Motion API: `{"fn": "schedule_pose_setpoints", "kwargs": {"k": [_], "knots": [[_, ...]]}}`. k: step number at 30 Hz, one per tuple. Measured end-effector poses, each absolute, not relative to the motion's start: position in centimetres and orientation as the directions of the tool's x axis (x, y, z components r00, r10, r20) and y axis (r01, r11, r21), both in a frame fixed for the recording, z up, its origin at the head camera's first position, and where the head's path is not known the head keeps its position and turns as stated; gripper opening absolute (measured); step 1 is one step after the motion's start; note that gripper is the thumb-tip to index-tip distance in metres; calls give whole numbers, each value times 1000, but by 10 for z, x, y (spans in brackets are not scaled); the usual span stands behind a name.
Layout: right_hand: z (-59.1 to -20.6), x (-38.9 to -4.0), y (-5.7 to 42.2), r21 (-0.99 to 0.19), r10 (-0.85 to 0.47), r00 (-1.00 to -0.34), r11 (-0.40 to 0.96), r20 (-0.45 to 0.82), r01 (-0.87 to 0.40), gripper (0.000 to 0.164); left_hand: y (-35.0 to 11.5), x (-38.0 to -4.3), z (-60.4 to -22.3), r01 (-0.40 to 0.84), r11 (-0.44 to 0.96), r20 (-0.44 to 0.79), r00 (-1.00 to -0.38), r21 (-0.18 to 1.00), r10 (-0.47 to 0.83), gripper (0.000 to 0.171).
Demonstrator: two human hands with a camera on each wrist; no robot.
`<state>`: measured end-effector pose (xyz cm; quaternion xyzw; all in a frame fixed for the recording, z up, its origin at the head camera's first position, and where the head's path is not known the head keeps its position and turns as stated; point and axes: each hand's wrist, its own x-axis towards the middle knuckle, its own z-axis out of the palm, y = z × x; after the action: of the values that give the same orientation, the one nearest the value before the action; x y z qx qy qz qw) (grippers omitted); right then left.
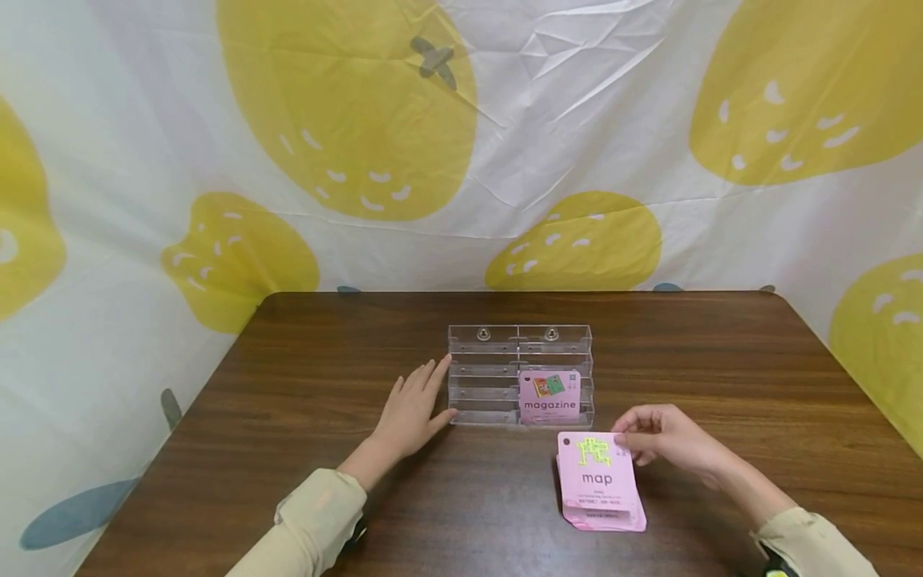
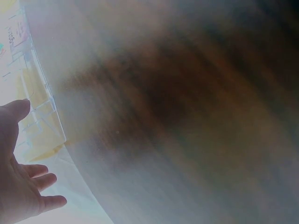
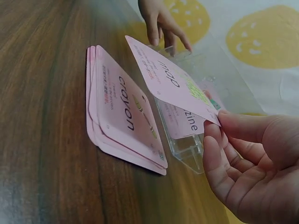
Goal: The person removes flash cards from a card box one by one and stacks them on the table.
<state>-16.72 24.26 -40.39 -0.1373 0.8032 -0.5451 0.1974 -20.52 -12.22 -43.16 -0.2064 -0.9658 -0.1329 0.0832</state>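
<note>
Between thumb and fingers my right hand (image 1: 674,441) pinches the top right corner of a pink "map" flashcard (image 1: 597,477). In the right wrist view the map flashcard (image 3: 170,79) is lifted clear of a small pile of pink flashcards (image 3: 124,107), whose top one reads "crayon". My left hand (image 1: 407,413) lies with fingers extended against the left side of a clear acrylic card rack (image 1: 483,394). A pink "magazine" flashcard (image 1: 550,398) stands in the rack's lower right slot. The left wrist view shows the left hand (image 2: 23,186) beside the rack's edge.
The rack, with two columns of stepped slots, stands on a brown wooden table (image 1: 324,344). Behind the table hangs a white cloth (image 1: 404,256) printed with yellow fruit. The pile lies in front of the rack, to its right.
</note>
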Motion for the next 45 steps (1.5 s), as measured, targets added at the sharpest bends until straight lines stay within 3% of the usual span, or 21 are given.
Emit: {"fn": "schedule_pose_setpoints", "kwargs": {"k": [25,45], "knots": [[-427,-162,243,-925,-428,-869,371,-247,80,31,-122,-205,-431,429,878,226,-896,215,382,77],[-427,-165,245,-883,-358,-905,467,-228,38,26,-122,-206,-433,421,879,216,-901,222,377,77]]}}
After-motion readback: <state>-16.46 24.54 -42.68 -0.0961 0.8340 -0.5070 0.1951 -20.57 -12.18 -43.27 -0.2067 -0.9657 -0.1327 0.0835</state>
